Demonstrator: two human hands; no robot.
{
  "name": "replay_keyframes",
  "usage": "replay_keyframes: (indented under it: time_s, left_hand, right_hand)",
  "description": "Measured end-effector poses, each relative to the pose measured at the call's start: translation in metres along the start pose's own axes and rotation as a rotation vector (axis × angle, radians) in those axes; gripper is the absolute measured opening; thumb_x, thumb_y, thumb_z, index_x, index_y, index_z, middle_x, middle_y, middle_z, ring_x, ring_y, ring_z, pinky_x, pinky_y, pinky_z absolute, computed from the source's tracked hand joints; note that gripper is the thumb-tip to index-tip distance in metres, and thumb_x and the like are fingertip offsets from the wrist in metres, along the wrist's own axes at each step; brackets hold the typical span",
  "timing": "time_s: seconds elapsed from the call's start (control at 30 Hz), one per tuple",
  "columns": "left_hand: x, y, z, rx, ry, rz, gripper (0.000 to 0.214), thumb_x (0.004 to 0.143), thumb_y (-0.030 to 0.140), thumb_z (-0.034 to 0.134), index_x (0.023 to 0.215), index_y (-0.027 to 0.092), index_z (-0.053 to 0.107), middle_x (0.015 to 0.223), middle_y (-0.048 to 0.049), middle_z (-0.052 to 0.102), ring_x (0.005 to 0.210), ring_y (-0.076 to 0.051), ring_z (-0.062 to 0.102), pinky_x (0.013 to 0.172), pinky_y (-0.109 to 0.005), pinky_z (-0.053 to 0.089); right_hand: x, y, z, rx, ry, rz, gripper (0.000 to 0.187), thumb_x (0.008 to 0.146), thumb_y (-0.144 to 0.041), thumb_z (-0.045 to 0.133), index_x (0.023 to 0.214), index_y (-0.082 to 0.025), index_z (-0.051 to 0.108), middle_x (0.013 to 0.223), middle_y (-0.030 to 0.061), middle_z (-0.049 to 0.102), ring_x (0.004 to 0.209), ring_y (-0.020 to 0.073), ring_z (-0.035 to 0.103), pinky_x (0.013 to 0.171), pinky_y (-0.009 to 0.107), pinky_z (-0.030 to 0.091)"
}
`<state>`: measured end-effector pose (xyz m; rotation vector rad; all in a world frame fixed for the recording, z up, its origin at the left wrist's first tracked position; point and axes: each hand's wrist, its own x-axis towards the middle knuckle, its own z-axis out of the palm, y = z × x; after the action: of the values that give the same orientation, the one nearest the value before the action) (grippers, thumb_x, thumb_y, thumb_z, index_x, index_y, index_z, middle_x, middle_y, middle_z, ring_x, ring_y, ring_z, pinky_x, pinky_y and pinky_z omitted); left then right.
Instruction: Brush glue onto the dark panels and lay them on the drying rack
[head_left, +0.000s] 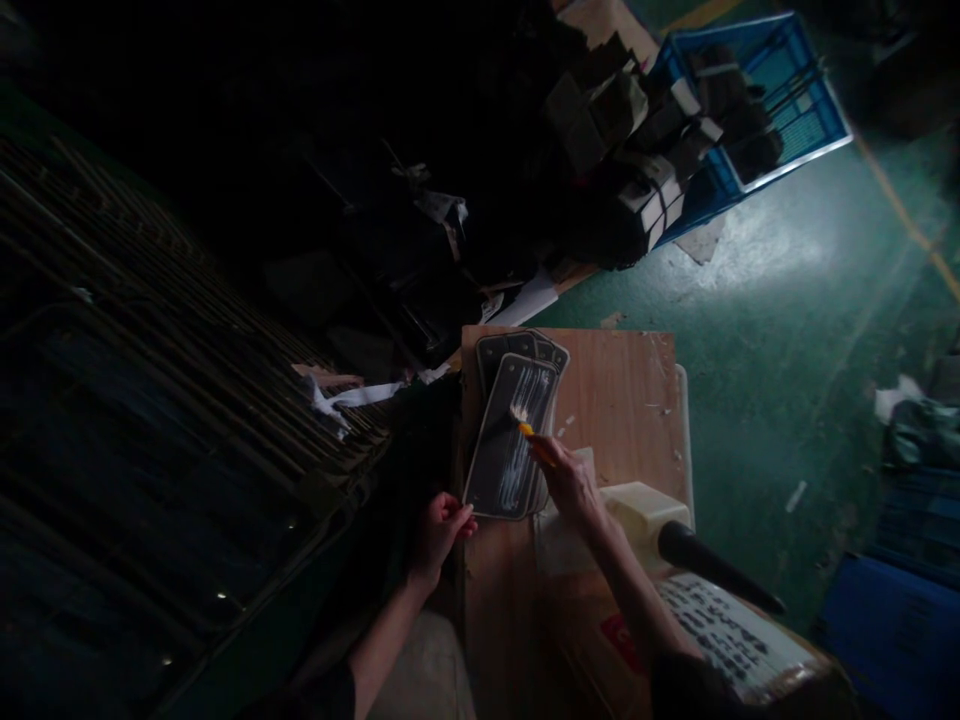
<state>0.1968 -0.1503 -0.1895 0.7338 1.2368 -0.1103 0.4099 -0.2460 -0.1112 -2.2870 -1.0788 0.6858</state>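
A stack of dark flat pieces with pale rims (501, 470) lies on a small wooden table (622, 390). White glue streaks shine on the top piece. My right hand (570, 482) is closed on a small brush with an orange handle (534, 438), and its pale bristles touch the top piece. My left hand (442, 528) pinches the near left corner of the stack, fingers closed on its edge.
A cream plastic container (637, 510) and a dark tube (712, 568) sit beside my right arm, with a printed box (731, 630) below. A blue crate (780, 100) of dark bundles stands far back. Slatted racks (172, 330) fill the left. Green floor lies to the right.
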Motion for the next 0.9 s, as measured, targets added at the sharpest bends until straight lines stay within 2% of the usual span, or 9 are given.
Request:
replay_keyframes:
  time_s: [0.17, 0.27, 0.33, 0.43, 0.53, 0.63, 0.77, 0.9]
  left_hand:
    - [0.002, -0.003, -0.001, -0.060, 0.006, -0.008, 0.046, 0.055, 0.045, 0.086, 0.071, 0.016, 0.054, 0.061, 0.0002, 0.064, 0.055, -0.015, 0.066, 0.051, -0.023, 0.052]
    - [0.004, -0.006, -0.002, -0.059, 0.016, 0.017, 0.048, 0.053, 0.047, 0.088, 0.069, 0.016, 0.055, 0.060, 0.0013, 0.063, 0.055, -0.014, 0.065, 0.052, -0.024, 0.052]
    - [0.004, -0.007, -0.002, -0.058, 0.015, 0.010, 0.049, 0.052, 0.048, 0.088, 0.070, 0.016, 0.055, 0.060, 0.0006, 0.064, 0.055, -0.015, 0.065, 0.052, -0.024, 0.052]
    - [0.003, -0.007, -0.003, -0.048, 0.003, -0.007, 0.047, 0.055, 0.048, 0.087, 0.072, 0.016, 0.056, 0.063, -0.0016, 0.067, 0.057, -0.016, 0.068, 0.051, -0.023, 0.052]
    - [0.002, -0.007, -0.003, -0.043, -0.008, -0.005, 0.046, 0.057, 0.048, 0.085, 0.073, 0.016, 0.056, 0.063, -0.0023, 0.067, 0.058, -0.017, 0.069, 0.052, -0.023, 0.053]
    - [0.000, -0.006, -0.004, -0.046, -0.010, 0.009, 0.044, 0.059, 0.046, 0.084, 0.074, 0.016, 0.057, 0.064, -0.0022, 0.067, 0.059, -0.017, 0.070, 0.053, -0.023, 0.053]
    - [-0.003, -0.001, -0.002, -0.027, -0.001, 0.000, 0.038, 0.063, 0.041, 0.082, 0.076, 0.015, 0.058, 0.067, -0.0027, 0.068, 0.061, -0.017, 0.071, 0.054, -0.023, 0.053]
    - [-0.005, 0.005, -0.002, -0.022, 0.004, -0.007, 0.035, 0.064, 0.037, 0.082, 0.076, 0.015, 0.057, 0.067, -0.0028, 0.068, 0.060, -0.016, 0.070, 0.054, -0.022, 0.053]
  right_hand:
    - [-0.070, -0.036, 0.003, 0.159, -0.267, 0.029, 0.028, 0.103, -0.029, 0.040, 0.116, -0.021, 0.064, 0.085, 0.0038, 0.068, 0.068, 0.0125, 0.063, 0.061, 0.019, 0.044]
    - [-0.082, -0.040, 0.001, 0.267, -0.350, 0.096, 0.025, 0.101, -0.030, 0.046, 0.116, -0.022, 0.063, 0.087, 0.0028, 0.070, 0.073, 0.0129, 0.067, 0.064, 0.019, 0.047]
    - [-0.070, -0.030, -0.002, 0.280, -0.334, 0.139, 0.024, 0.100, -0.030, 0.047, 0.117, -0.023, 0.063, 0.086, 0.0021, 0.072, 0.073, 0.0138, 0.069, 0.064, 0.020, 0.050]
    - [-0.030, -0.012, -0.009, 0.276, -0.130, 0.175, 0.027, 0.100, -0.032, 0.045, 0.118, -0.023, 0.063, 0.087, 0.0032, 0.073, 0.076, 0.0153, 0.072, 0.067, 0.023, 0.054]
    - [0.015, -0.004, -0.017, 0.229, 0.096, 0.104, 0.028, 0.100, -0.034, 0.046, 0.118, -0.022, 0.063, 0.091, 0.0046, 0.073, 0.080, 0.0155, 0.072, 0.073, 0.026, 0.057]
    - [0.046, -0.005, -0.017, 0.134, 0.199, 0.023, 0.028, 0.099, -0.034, 0.047, 0.118, -0.022, 0.064, 0.096, 0.0057, 0.073, 0.084, 0.0157, 0.071, 0.077, 0.026, 0.056]
    - [0.054, -0.006, 0.000, 0.071, 0.224, -0.004, 0.027, 0.100, -0.031, 0.047, 0.116, -0.020, 0.065, 0.103, 0.0082, 0.072, 0.089, 0.0167, 0.070, 0.075, 0.025, 0.053]
    - [0.027, -0.010, 0.016, 0.087, 0.061, -0.011, 0.028, 0.101, -0.028, 0.043, 0.119, -0.021, 0.064, 0.101, 0.0074, 0.071, 0.085, 0.0161, 0.070, 0.070, 0.023, 0.051]
